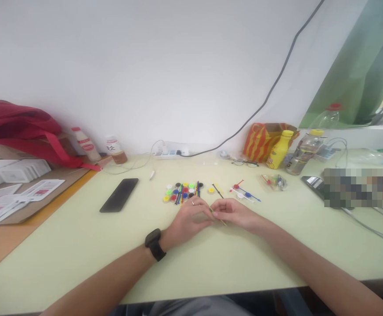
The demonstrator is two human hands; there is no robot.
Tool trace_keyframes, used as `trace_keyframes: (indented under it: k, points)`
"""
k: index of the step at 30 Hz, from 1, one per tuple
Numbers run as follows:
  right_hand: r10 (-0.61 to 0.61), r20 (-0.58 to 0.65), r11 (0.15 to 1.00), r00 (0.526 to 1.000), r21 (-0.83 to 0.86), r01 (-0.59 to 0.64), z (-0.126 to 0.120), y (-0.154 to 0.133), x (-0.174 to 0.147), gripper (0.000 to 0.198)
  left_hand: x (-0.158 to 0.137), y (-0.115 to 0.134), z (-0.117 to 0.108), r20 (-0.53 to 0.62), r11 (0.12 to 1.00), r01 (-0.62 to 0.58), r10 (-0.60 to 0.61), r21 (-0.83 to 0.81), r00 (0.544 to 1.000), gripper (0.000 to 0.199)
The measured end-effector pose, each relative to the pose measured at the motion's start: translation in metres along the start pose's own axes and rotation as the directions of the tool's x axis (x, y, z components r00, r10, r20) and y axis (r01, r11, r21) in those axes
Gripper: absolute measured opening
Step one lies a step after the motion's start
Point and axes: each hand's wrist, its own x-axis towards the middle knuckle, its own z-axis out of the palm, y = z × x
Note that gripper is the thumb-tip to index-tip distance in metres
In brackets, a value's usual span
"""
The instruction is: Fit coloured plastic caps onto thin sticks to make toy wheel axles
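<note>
A thin yellow pointer (223,223) slants between my two hands, low over the table. My right hand (233,213) pinches it with thumb and fingers. From the left, the fingers of my left hand (191,219) close in at the same spot; its exact grip is partly hidden. Just beyond my left hand lie several small round discs (185,190) in mixed colours, with dark and coloured pointers (198,188) across them. A yellow disc (211,190) and a black pointer (217,190) are further right. Past them lie red, blue and white pointers fitted to discs (239,188).
A black phone (119,195) lies left. Paper cards (43,189) and a red bag (16,120) occupy the far left. Along the back are a power strip (171,152), glasses (245,163), a striped bag (259,142) and a yellow bottle (280,150). A clear bag of parts (273,181) lies right.
</note>
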Motion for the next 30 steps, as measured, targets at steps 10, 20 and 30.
trace_keyframes:
  k: [10, 20, 30]
  points:
    - [-0.065, -0.082, 0.830, 0.994, -0.558, 0.008, -0.017, -0.006, -0.015, 0.008, 0.002, 0.004, -0.001, -0.134, 0.996, 0.085, -0.079, 0.035, 0.988, 0.008]
    - [0.028, -0.239, 0.604, 0.971, -0.769, -0.207, -0.047, -0.011, -0.027, 0.009, 0.003, 0.005, 0.000, -0.108, 0.996, 0.091, -0.088, 0.025, 0.990, 0.007]
    - [-0.056, -0.552, 0.326, 0.832, -0.797, -0.508, -0.057, -0.004, -0.025, 0.010, 0.002, 0.004, 0.000, -0.052, 0.991, 0.125, -0.122, 0.039, 0.991, 0.007]
